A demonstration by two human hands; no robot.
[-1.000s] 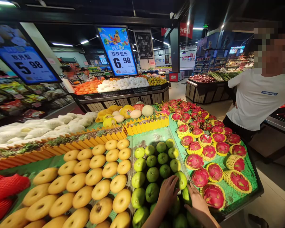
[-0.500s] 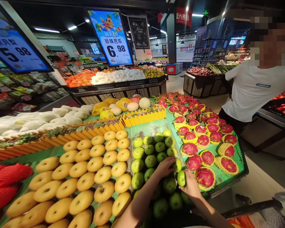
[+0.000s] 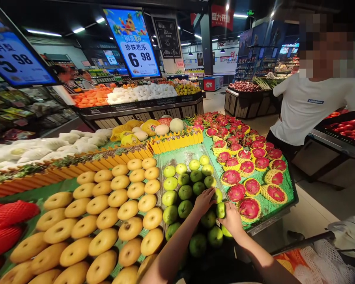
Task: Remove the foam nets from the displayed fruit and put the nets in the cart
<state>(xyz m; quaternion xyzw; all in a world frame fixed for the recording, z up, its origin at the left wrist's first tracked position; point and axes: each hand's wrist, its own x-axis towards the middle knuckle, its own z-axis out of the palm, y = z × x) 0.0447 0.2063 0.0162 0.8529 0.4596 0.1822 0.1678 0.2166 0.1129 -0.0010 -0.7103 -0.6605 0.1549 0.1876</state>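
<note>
My left hand (image 3: 203, 202) rests palm down on the pile of green round fruits (image 3: 185, 192), fingers curled over one at the pile's right side. Just to its right, my right hand (image 3: 231, 218) wraps around another green fruit (image 3: 221, 210) at the edge of the same pile. The green fruits lie in a mesh-lined bay of a sloping market stand. Yellow pears (image 3: 106, 215) fill the bay to the left, and dragon fruits (image 3: 250, 208) in yellow foam nets fill the bay to the right.
A person in a white T-shirt (image 3: 310, 110) stands at the stand's right side. A yellow picket divider (image 3: 177, 142) closes the bay at the back. Red net-wrapped fruits (image 3: 8, 221) lie far left. A cart with netting (image 3: 316, 260) is at bottom right. Price screens (image 3: 133, 43) hang overhead.
The view has pulled back and down, so more of my forearms show. Both hands stay on the green fruits, shifted slightly up the pile. A cart has come into view at bottom right.
</note>
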